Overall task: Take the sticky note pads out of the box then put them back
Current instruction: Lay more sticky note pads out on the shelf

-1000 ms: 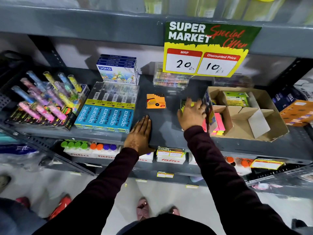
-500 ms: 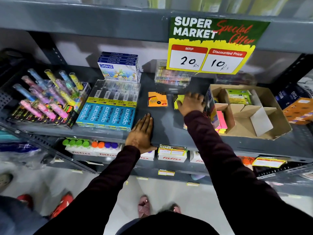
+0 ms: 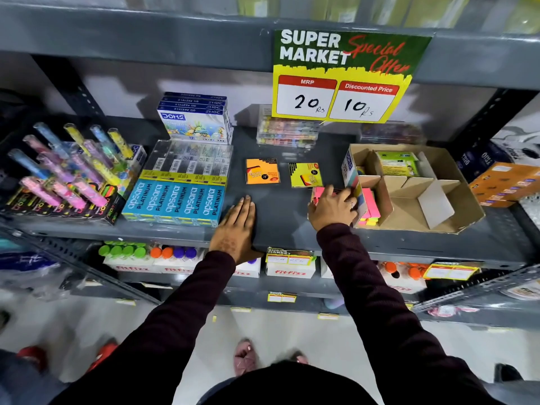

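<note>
An orange sticky note pad [image 3: 262, 171] and a yellow one [image 3: 305, 175] lie side by side on the grey shelf [image 3: 280, 217], left of the cardboard box [image 3: 455, 182]. A green pad [image 3: 397, 164] sits in the box's back compartment, and a pink and yellow stack [image 3: 371, 207] stands in its front left one. My right hand [image 3: 331, 210] is beside the box's left wall with its fingers over a pink pad [image 3: 318, 192] on the shelf; whether it grips the pad is unclear. My left hand [image 3: 238, 228] rests flat on the shelf's front edge.
Blue Apsara pencil boxes [image 3: 175, 200] and a Doms box stack [image 3: 195, 119] lie to the left, with highlighter tubes [image 3: 67, 168] beyond. A price sign [image 3: 342, 77] hangs from the shelf above. An orange carton [image 3: 505, 185] sits to the right. Bottles fill the lower shelf.
My right hand left the yellow pad on the shelf beside the orange one, then drew back right toward the box onto the pink pad. My left hand stayed put.
</note>
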A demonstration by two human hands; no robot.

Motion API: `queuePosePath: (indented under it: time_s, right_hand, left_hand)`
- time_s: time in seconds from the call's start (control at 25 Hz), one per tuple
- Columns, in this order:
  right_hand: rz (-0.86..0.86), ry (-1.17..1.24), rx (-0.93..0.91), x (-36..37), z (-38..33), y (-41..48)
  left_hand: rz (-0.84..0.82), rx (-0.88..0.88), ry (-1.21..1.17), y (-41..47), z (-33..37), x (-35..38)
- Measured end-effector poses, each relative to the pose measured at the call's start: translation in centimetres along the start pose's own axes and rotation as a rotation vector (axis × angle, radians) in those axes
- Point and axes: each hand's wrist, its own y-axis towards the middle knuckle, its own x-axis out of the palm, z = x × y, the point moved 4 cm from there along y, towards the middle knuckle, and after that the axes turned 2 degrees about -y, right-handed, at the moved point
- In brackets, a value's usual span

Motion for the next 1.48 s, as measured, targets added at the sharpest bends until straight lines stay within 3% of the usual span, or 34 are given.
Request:
queuePosePath:
  time_s: [0.28, 0.4, 0.56, 0.72, 0.84, 0.96, 1.12, 1.32, 1.48]
  right_hand:
    - [0.034, 0.045, -0.038, -0.9, -0.5, 0.1]
    - [0.101, 0.079, -0.181, -0.7, -3.1, -1.2]
    - [-0.018, 0.036, -0.358, 1.6, -6.8, -3.2]
    - [-0.002, -0.006, -0.324, 1.8, -5.2, -2.6]
    - [0.091, 0.006, -0.164, 0.4, -1.8, -1.0]
    - [-0.022, -0.01, -0.034, 0.5, 0.2, -0.3]
    - [-0.015, 0.021, -0.056, 0.2, -0.2, 0.0]
    - [0.115, 0.064, -0.196, -1.2, -3.3, 0.6]
    - [0.026, 0.103, -0.376, -0.7, -10.3, 2.7]
  left_hand:
    - [-0.022, -0.006, -0.064, 0.0, -0.3, 0.2]
    - [-0.066, 0.005, -0.143, 0.2, -0.4, 0.3]
    - [-0.066, -0.003, -0.157, 0.4, -0.5, 0.8]
    - [-0.067, 0.002, -0.169, 0.3, -0.4, 0.4]
    - [-0.041, 0.008, -0.151, 0.2, -0.5, 0.3]
    - [-0.041, 0.017, -0.087, 0.1, -0.4, 0.5]
    - [-0.023, 0.021, -0.102, 0.1, -0.2, 0.3]
    - [-0.066, -0.001, -0.151, 0.2, -0.3, 0.5]
    - [-0.036, 0.016, -0.13, 0.5, -0.3, 0.7]
